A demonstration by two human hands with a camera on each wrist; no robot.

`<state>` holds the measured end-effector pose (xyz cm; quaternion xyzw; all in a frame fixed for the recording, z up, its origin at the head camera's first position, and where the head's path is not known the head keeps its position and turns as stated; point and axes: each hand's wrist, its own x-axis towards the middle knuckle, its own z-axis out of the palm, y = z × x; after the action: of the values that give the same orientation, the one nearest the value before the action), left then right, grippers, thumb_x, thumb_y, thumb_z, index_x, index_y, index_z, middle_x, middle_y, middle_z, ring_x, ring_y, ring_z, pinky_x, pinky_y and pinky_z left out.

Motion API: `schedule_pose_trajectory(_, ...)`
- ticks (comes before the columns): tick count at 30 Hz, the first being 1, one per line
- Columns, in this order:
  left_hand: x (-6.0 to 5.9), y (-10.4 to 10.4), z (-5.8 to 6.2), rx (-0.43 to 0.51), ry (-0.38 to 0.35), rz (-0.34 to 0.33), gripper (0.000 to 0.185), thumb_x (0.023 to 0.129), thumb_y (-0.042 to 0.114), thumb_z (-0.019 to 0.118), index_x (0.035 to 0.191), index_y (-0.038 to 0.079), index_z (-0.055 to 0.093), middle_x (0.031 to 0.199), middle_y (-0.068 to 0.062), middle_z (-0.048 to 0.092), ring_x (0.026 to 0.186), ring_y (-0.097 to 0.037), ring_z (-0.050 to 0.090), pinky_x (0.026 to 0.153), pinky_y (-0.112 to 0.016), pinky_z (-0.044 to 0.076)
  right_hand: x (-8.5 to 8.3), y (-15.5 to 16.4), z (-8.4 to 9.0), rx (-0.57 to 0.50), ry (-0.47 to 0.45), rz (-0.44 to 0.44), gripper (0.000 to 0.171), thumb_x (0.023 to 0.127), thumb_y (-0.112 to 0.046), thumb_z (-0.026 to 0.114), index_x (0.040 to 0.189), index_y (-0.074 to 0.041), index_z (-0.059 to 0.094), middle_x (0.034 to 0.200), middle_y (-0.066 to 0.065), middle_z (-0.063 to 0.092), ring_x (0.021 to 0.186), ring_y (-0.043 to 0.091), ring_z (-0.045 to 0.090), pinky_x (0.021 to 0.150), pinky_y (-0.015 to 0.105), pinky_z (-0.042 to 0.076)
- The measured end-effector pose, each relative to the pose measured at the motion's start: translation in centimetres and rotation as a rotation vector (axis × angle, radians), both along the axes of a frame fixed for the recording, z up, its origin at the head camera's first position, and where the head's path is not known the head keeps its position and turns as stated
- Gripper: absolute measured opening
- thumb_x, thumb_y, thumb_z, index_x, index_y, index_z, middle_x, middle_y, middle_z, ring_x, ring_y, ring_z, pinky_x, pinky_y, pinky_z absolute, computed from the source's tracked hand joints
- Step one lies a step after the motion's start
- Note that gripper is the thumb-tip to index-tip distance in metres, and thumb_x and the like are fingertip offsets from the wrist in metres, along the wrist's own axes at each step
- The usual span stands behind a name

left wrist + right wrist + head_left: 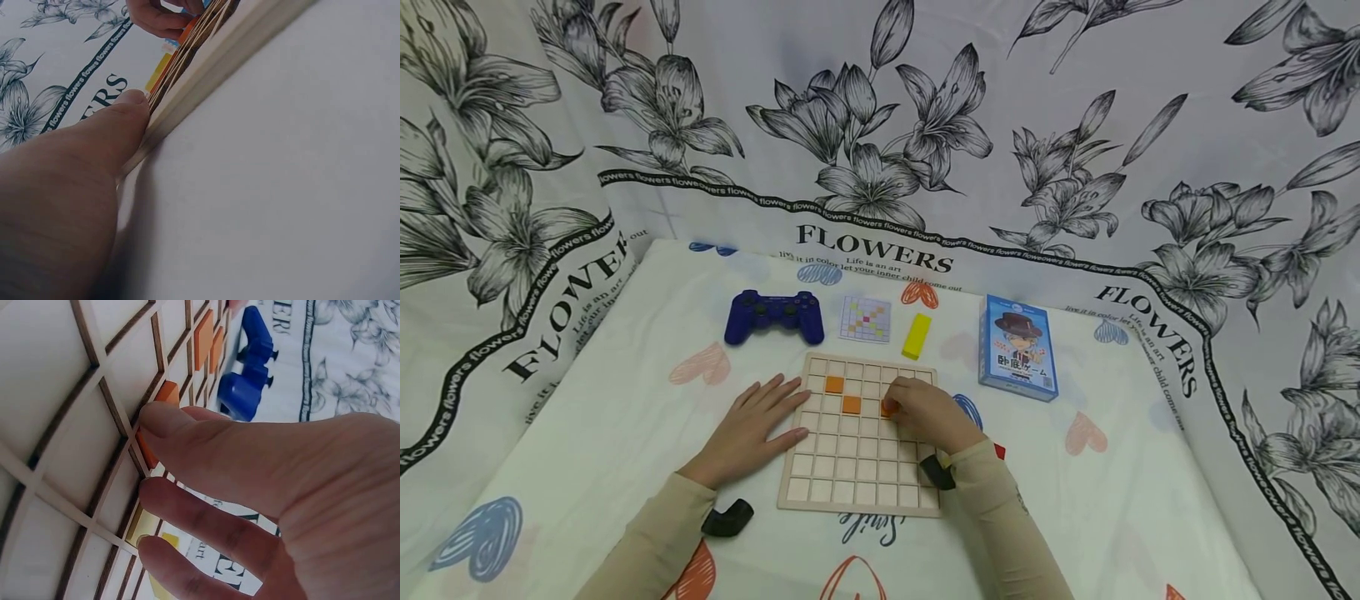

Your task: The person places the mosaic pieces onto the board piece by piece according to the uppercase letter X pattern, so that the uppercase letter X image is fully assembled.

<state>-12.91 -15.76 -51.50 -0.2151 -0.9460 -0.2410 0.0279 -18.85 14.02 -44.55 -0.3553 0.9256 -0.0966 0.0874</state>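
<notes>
The left hand (752,429) is lying flat with straight fingers against the left edge of the wooden grid board (820,487), gripping nothing and, by the look of it, bracing the board so it stays put on the heart-print cloth (625,400). Two orange tiles (842,395) are already sitting in cells on the board's upper left, and the right hand (928,414) is pinching a third orange tile (164,400) narrowly between thumb and fingertips, seating it in a cell near the middle-right. Beyond the board a blue game controller (773,316), a pattern card (865,319), a yellow block (916,336) and a blue card box (1018,347) are lying well apart from both hands.
</notes>
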Motion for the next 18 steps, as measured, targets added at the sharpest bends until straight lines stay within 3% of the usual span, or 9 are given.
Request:
schedule_pose_trajectory(4, -0.01, 0.02, 0.01, 0.003, -0.014, 0.003, 0.064, 0.094, 0.058, 0.046, 0.147, 0.023, 0.040, 0.156, 0.000, 0.031, 0.146, -0.026, 0.019, 0.119, -0.046, 0.010, 0.01, 0.06, 0.08, -0.020, -0.003, 0.006, 0.013, 0.086, -0.013, 0.072, 0.098, -0.015, 0.068, 0.097, -0.005, 0.064, 0.087, 0.009, 0.059, 0.083, 0.024, 0.054)
schedule_pose_trajectory(11, 0.05, 0.07, -0.10, 0.019, 0.024, 0.004, 0.063, 0.094, 0.056, 0.050, 0.146, 0.021, 0.043, 0.154, -0.002, 0.034, 0.145, -0.029, 0.023, 0.118, -0.048, 0.013, -0.09, 0.42, -0.30, -0.056, 0.013, 0.014, 0.013, 0.087, -0.012, 0.071, 0.099, -0.015, 0.069, 0.097, -0.006, 0.066, 0.087, 0.009, 0.060, 0.084, 0.025, 0.054)
schedule_pose_trajectory(18, 0.04, 0.05, 0.03, 0.001, -0.009, 0.004, 0.064, 0.094, 0.057, 0.048, 0.147, 0.023, 0.040, 0.156, -0.001, 0.031, 0.146, -0.027, 0.019, 0.120, -0.046, 0.009, 0.03, 0.61, -0.27, -0.031, -0.023, -0.020, 0.017, 0.089, -0.015, 0.069, 0.106, -0.014, 0.069, 0.104, -0.004, 0.066, 0.094, 0.011, 0.061, 0.090, 0.026, 0.053)
